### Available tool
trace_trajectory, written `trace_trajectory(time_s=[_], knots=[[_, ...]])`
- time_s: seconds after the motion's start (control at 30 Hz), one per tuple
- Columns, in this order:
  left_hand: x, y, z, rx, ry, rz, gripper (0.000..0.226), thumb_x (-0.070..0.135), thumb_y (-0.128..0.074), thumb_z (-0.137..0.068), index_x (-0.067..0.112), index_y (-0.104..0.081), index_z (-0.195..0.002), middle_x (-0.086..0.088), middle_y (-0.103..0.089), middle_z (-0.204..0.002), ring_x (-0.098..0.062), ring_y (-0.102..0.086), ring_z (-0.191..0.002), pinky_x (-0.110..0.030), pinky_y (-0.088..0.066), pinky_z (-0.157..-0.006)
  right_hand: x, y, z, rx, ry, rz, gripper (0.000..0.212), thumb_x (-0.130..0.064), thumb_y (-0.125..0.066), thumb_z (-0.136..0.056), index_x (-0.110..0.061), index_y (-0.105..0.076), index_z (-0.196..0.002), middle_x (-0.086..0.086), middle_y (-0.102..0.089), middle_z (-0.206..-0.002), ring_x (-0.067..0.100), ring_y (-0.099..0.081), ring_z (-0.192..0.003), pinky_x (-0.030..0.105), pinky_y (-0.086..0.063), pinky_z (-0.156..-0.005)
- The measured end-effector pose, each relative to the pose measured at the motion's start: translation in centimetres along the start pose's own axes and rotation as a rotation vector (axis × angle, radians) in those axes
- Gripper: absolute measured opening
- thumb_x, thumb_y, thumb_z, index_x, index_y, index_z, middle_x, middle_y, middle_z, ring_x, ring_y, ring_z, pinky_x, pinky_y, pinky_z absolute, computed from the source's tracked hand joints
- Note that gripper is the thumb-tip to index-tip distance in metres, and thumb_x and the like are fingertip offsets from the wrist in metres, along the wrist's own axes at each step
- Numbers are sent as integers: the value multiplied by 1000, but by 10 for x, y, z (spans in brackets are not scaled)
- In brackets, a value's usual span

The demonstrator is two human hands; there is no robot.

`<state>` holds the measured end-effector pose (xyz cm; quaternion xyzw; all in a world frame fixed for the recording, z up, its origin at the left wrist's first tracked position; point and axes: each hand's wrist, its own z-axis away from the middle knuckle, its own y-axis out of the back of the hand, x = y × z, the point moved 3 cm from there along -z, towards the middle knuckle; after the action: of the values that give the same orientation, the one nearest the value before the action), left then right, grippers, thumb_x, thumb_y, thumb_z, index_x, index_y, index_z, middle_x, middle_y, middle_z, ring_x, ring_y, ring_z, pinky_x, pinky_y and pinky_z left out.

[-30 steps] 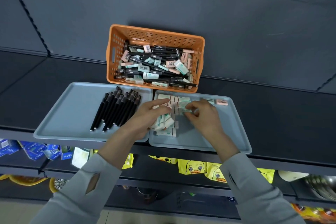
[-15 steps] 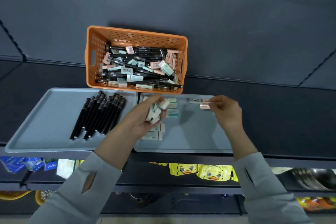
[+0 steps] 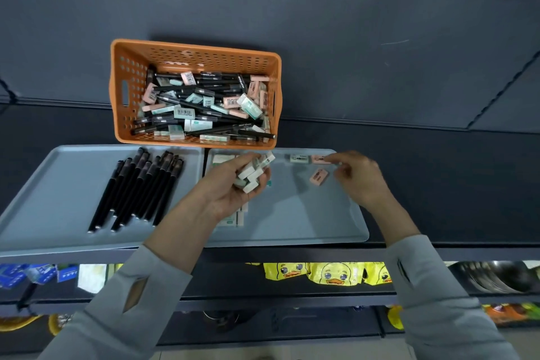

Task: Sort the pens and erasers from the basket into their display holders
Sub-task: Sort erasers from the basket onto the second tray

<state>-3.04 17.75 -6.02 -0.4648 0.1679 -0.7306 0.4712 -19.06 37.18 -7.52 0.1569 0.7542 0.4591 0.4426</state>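
**Q:** Reading from the left, what does the left tray (image 3: pixel 52 184) hold?
**A:** A fan of black pens (image 3: pixel 137 190) lying side by side. Behind it stands the orange basket (image 3: pixel 119 114), well stocked with a tangle of pens and pink and mint erasers. The sort is therefore judged far from finished.

**Q:** And the centre?
**A:** The left hand (image 3: pixel 230 184) is curled round a clutch of erasers (image 3: pixel 252 172), raised just above the right tray (image 3: pixel 306 219). A few more lie on the tray beneath the wrist.

**Q:** Which step is in hand?
**A:** Laying out erasers. A loose pink eraser (image 3: pixel 318 177) lies tilted on the tray, and two erasers (image 3: pixel 299 158) sit end to end at its far rim. The right hand (image 3: pixel 356 175) is loosely curled with its fingertips at that pair; whether it pinches one cannot be told. Next move, by judgement: take one eraser from the clutch and square it into the row
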Motion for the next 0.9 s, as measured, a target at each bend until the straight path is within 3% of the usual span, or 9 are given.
trace_trajectory(time_s=[0.13, 0.3, 0.37, 0.43, 0.5, 0.63, 0.7, 0.83, 0.9], knots=[[-3, -2, -1, 17, -9, -74, 19, 21, -61, -94, 4, -63, -101, -14, -65, -99, -21, -64, -79, -19, -51, -46, -9, -13, 1, -140, 141, 74, 25, -12, -72, -84, -24, -76, -106, -3, -70, -111, 19, -62, -105, 24, -44, -88], [-3, 1, -1, 38, -24, -152, 25, 27, -62, -93, 4, -66, -103, -14, -67, -90, -20, -65, -72, -20, -49, -43, -6, -6, 4, -42, -108, 176, 34, -47, -68, -85, -24, -62, -109, 4, -70, -86, 29, -61, -83, 36, -49, -79], [-3, 2, -1, 38, -33, -164, 27, 28, -62, -93, 4, -66, -105, -14, -67, -88, -20, -65, -71, -20, -49, -44, -7, -6, 3, -27, -59, 132, 22, -28, -60, -91, -23, -62, -112, 8, -69, -89, 32, -62, -82, 34, -48, -73], [-4, 3, -1, 25, -40, -176, 28, 27, -59, -95, 4, -65, -109, -14, -66, -88, -20, -65, -70, -20, -50, -45, -5, -7, 2, -99, 23, 152, 35, -3, -53, -89, -18, -67, -118, 11, -64, -108, 29, -60, -96, 29, -43, -78], [-5, 3, -1, 12, -46, -195, 25, 24, -56, -97, 5, -65, -112, -16, -66, -93, -22, -66, -74, -22, -51, -47, -3, -7, 1, -162, 75, 180, 40, 6, -52, -86, -15, -72, -114, 11, -57, -119, 27, -57, -108, 28, -42, -86], [-6, 3, 0, -27, -64, -207, 25, 13, -49, -99, 5, -62, -119, -17, -65, -107, -27, -67, -82, -27, -53, -51, -2, -9, -4, -92, 66, 176, 17, -4, -68, -85, -12, -75, -98, 10, -62, -106, 28, -61, -97, 30, -44, -79], [-6, 3, 1, -45, -95, -238, 27, 9, -50, -98, 5, -59, -123, -16, -65, -107, -27, -68, -81, -27, -54, -51, -5, -12, -8, -18, 70, 155, 17, -3, -72, -82, -9, -74, -97, 10, -65, -101, 30, -64, -90, 32, -47, -76], [-5, 5, 3, -63, -170, -295, 28, 4, -56, -94, 5, -59, -121, -14, -69, -99, -25, -69, -80, -27, -53, -49, -19, -17, -8, 148, 73, 93, 8, -6, -71, -84, -12, -71, -89, 5, -66, -92, 22, -64, -76, 31, -48, -69], [-4, 7, 2, -61, -202, -329, 28, 3, -56, -93, 7, -60, -121, -15, -69, -100, -24, -69, -81, -26, -53, -49, -39, -17, -6, 152, 4, -116, 6, -18, -66, -91, -15, -70, -90, -2, -67, -85, 15, -63, -71, 30, -51, -68]])
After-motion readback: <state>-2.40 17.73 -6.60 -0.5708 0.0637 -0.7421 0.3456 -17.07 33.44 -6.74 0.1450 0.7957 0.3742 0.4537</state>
